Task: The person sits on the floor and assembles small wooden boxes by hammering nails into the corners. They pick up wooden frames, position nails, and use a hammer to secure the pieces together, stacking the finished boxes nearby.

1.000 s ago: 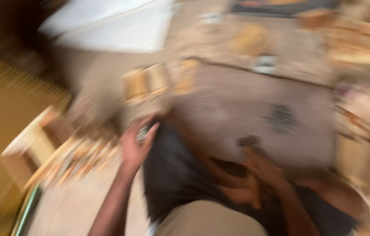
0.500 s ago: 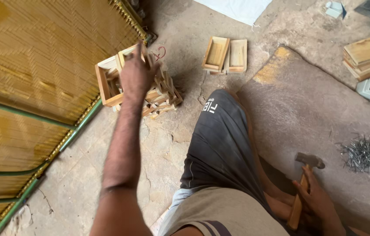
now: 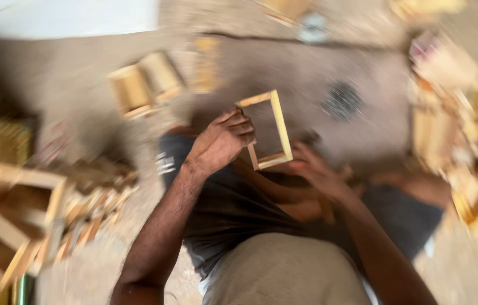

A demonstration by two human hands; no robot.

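Note:
My left hand (image 3: 222, 141) grips a small rectangular wooden frame (image 3: 282, 127) by its left rail and holds it upright over my lap. My right hand (image 3: 318, 172) sits just below and right of the frame's lower corner. It is closed around a hammer, whose wooden handle (image 3: 326, 210) shows under the hand; the head is lost in blur. I am seated on the ground in dark shorts (image 3: 233, 209). The whole view is smeared by motion.
A dark pile of nails (image 3: 340, 100) lies on the grey mat (image 3: 307, 68) ahead. Two small wooden boxes (image 3: 146, 85) stand at upper left. Open wooden boxes (image 3: 18, 203) and loose wood strips (image 3: 95, 197) lie at left. More stacked wooden pieces (image 3: 442, 124) stand at right.
My left hand has come back from the wood pile at the left with a wooden frame and now holds it in front of me. The view has swung right.

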